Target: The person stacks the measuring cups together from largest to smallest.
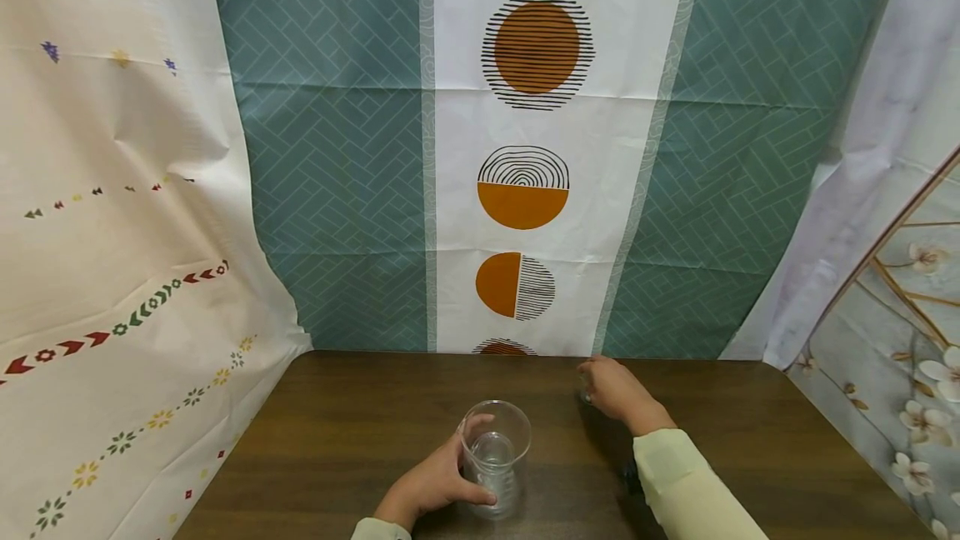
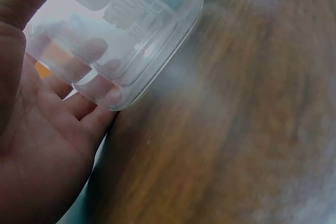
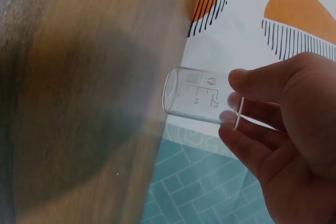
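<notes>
My left hand [image 1: 442,473] curls round a large clear beaker [image 1: 516,486], thumb on the near side and fingers behind. The rim faces up in the head view, and a smaller round glass rim shows inside it. Faint white print marks its wall [image 2: 131,11] in the left wrist view. Toward the table's back edge, my right hand [image 1: 621,394] pinches a small clear beaker [image 3: 194,95] near its rim between thumb and fingers. Its scale shows 15 and 25. Fingers mostly hide this beaker in the head view. Whether either base touches the wood I cannot tell.
A dark brown wooden table [image 1: 360,423] lies under both hands. Behind it hangs a green and white curtain [image 1: 337,190] with orange circles. Patterned cloths hang at the left [image 1: 135,273] and right [image 1: 900,407]. Something small and dark [image 1: 628,477] shows by the right cuff.
</notes>
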Demonstrator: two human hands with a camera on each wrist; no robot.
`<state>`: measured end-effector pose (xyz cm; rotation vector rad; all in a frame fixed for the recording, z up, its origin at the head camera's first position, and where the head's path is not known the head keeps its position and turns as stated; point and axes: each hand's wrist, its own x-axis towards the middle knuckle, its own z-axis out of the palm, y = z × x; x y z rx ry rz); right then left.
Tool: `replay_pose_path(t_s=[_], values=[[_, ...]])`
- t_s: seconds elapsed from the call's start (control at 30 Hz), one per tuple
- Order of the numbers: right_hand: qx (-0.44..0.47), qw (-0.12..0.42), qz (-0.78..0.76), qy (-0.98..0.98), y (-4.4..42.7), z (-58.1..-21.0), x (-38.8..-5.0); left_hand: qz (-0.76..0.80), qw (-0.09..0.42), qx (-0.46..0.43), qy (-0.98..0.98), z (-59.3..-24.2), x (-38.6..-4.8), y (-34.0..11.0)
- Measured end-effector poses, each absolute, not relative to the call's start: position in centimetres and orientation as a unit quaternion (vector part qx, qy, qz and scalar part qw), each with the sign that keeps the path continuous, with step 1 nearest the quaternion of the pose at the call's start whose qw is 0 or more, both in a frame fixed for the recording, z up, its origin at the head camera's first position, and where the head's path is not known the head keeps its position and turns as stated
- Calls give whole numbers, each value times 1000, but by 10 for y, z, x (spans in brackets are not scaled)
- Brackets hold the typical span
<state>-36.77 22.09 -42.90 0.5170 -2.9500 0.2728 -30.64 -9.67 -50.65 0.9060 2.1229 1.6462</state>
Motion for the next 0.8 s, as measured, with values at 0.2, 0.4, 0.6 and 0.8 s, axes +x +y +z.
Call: replay_pose_path(t_s=[0.2,0.4,0.6,0.8], values=[[188,87,85,-975,219,-427,-366,581,159,316,733,-504,-305,-97],[189,86,86,-974,217,-422,-365,580,158,315,734,-505,-306,-96],[186,76,89,-976,214,-420,-363,576,153,317,737,-507,-307,-96],[186,85,87,-975,212,-418,-361,578,153,320,735,-507,-307,-96]])
